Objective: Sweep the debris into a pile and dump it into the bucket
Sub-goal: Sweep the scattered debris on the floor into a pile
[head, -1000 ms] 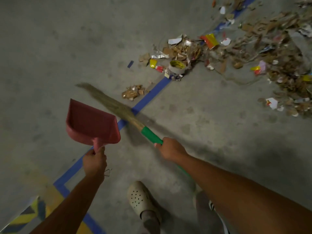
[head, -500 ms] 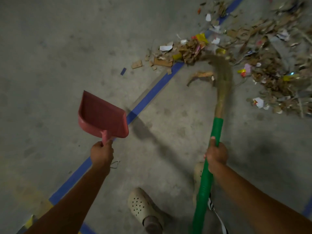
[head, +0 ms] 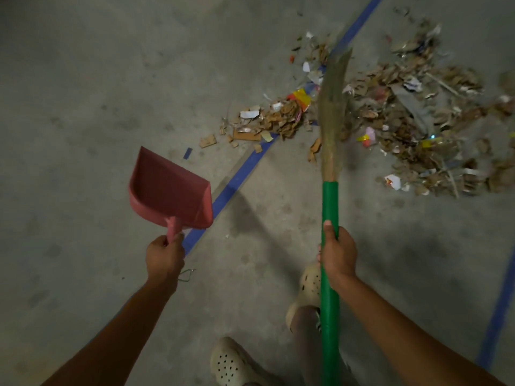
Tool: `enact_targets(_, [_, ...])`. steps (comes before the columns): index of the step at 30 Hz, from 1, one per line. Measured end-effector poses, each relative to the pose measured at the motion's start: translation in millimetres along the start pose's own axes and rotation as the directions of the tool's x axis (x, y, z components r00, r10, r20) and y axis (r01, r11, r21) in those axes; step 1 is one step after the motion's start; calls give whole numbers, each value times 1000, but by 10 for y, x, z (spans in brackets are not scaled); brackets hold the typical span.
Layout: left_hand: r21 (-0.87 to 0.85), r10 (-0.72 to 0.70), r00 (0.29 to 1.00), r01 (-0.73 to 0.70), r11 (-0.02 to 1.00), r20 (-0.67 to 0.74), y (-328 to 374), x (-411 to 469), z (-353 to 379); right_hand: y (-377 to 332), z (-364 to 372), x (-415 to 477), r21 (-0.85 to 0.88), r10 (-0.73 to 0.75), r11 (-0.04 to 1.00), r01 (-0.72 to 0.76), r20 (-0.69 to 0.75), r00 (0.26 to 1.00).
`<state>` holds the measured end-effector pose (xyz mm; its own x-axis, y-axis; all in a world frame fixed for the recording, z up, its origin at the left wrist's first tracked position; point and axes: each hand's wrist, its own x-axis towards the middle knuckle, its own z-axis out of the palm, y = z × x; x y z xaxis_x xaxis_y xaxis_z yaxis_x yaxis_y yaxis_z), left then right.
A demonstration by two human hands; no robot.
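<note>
Stretching across the whole view, a grey, stained concrete floor [head: 83, 79] carries a blue tape line [head: 239, 176] that runs diagonally from beside the left wrist to the top edge, and a second blue line [head: 498, 316] is cut off at the right edge. The debris [head: 404, 121] lies in the upper right: torn cardboard, paper scraps and bright wrapper bits, spread on both sides of the diagonal line, with a small blue scrap [head: 188, 153] lying apart to the left. The right hand [head: 338, 252] is wrapped round the green handle of a broom [head: 330, 207], thumb laid up the shaft, and the straw bristles [head: 333, 107] reach into the debris, their tip blurred. The left hand [head: 164, 257] grips the short handle of a red dustpan [head: 170, 188], which sits well short of the debris with its open mouth pointing away; whether it touches the floor cannot be told. A thin wire loop [head: 186, 274] lies by the left wrist, too small to identify. One pale perforated clog [head: 310, 282] is partly hidden behind the broom handle, the other [head: 231, 363] is cut by the bottom edge. The debris runs out of view on the right, and the dim light blurs its smaller pieces.
</note>
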<state>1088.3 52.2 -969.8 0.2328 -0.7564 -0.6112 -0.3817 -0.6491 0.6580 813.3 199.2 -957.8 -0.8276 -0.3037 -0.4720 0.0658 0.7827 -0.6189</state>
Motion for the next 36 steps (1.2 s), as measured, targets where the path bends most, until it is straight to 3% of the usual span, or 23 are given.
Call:
enact_targets(7, [18,-41,996,43,999,-76,-18,266,66,-239,968,56,-201,-54,970,138,372,927])
enact_targets(11, [11,-82,983,85,996,-162,-24,392,132,-430,1362,230,-396,-26,865,309,579,815])
enact_targets(14, [4,-112,976,115,993,-188,-13,464,241,-496,1563,520,-509,68,778,368,651,756])
enact_targets(17, [-6,-108,977,109,994,-186,39,522,429,-501,1578,931,-581,180,775,249,579,795])
enact_targets(22, [23,-92,989,95,995,-114,251,594,851,-395,1144,1700,-535,225,843,-49,269,937])
enact_targets(25, [45,-77,995,80,996,-59,448,595,1196,-300,729,2205,-398,306,884,-245,96,947])
enact_targets(28, [75,-46,999,47,996,-10,674,578,1566,-106,271,2698,-168,436,884,-436,-42,899])
enact_targets(31, [126,-11,999,6,992,43,911,520,1940,-31,-262,2913,-26,463,883,-469,-111,879])
enact_targets(36, [162,79,987,-101,982,137,1341,277,2454,117,-943,2837,-57,307,945,-321,-183,934])
